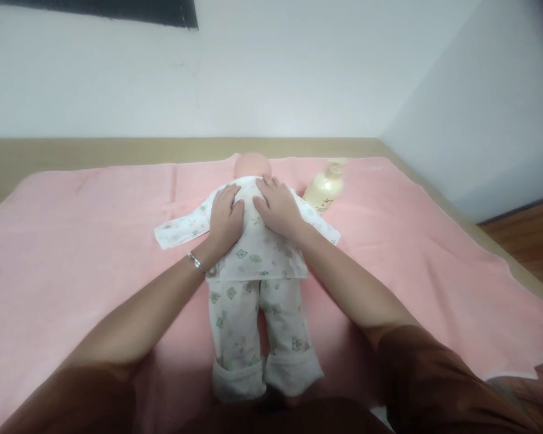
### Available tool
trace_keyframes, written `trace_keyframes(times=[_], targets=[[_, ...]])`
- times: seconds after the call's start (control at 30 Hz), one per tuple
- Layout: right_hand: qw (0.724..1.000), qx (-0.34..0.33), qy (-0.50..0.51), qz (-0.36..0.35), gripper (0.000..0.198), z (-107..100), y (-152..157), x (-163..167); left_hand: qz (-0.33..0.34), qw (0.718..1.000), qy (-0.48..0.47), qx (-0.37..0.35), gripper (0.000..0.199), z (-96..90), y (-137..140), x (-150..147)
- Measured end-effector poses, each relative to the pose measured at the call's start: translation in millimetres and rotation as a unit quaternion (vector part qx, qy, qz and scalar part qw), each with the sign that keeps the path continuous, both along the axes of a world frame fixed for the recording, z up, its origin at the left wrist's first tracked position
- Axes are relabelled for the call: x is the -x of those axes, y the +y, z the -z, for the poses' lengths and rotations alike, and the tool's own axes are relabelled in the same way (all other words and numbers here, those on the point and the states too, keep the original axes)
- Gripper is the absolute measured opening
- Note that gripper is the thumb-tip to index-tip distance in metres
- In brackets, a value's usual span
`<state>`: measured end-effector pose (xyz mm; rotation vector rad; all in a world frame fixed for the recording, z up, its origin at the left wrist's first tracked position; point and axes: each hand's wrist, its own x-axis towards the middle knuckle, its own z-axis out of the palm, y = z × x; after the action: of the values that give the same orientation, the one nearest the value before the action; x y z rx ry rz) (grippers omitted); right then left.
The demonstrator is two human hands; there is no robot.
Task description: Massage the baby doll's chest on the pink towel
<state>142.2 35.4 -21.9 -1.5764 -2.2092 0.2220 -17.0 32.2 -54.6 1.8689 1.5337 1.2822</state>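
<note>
A baby doll (252, 164) lies stretched out on a pink blanket (95, 241), its bald head at the far end and no face showing. It wears a white printed top (257, 247) and matching trousers (238, 325) with turned-up cuffs. My left hand (227, 220) rests flat on the left side of the upper torso, fingers extended. On the right side of the torso, my right hand (278, 205) lies flat too, its fingers reaching close to the head. Neither hand grasps anything. The doll's sleeves spread out to both sides.
A pale yellow pump bottle (324, 187) stands on the blanket beside the doll's right-hand sleeve. Behind the tan surface edge (163, 148) rises a white wall (276, 78). Wooden flooring (531, 241) shows at the far right.
</note>
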Motion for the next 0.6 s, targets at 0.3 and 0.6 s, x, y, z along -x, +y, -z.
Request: trace_keyframes(times=[0.3,0.6], targets=[[0.998,-0.038,-0.051,0.004,0.056,-3,-52,32,0.005,1.0,-0.002,0.002,0.044,-2.3,-3,1],[0.998,-0.007,-0.031,-0.049,0.054,-7,-34,22,0.006,1.0,0.019,0.001,0.046,-3.7,-2,-1]])
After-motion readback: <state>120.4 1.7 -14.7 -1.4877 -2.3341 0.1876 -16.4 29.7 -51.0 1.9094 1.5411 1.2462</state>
